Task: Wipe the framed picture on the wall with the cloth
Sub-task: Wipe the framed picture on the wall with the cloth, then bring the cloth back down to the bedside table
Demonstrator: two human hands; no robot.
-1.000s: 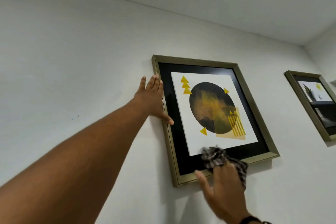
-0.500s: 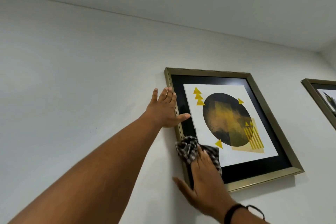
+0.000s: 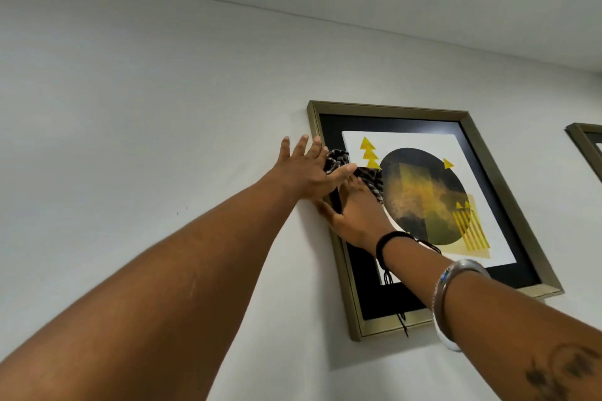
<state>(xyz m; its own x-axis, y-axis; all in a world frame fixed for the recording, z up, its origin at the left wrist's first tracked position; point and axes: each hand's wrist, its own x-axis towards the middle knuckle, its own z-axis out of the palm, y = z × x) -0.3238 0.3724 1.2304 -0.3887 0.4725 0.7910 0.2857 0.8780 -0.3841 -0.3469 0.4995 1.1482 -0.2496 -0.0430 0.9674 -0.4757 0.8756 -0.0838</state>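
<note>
L hand (image 3: 308,169) flat, fingers spread, on white wall (image 3: 130,107) at left edge of gold-framed abstract picture (image 3: 508,205). R hand (image 3: 355,208) presses dark checked cloth (image 3: 369,177) on glass, upper-left area; L thumb overlaps cloth. R forearm w/ black wrist cord (image 3: 387,241) + silver bangle (image 3: 446,290) covers lower-left pic. Second gold frame (image 3: 583,143) at far right.

Light soft, even, from above. Frame (image 3: 482,153) throws a faint shadow on the wall (image 3: 130,107) below it. No glare on glass. My near forearms slightly soft; wide-angle bends edges.
</note>
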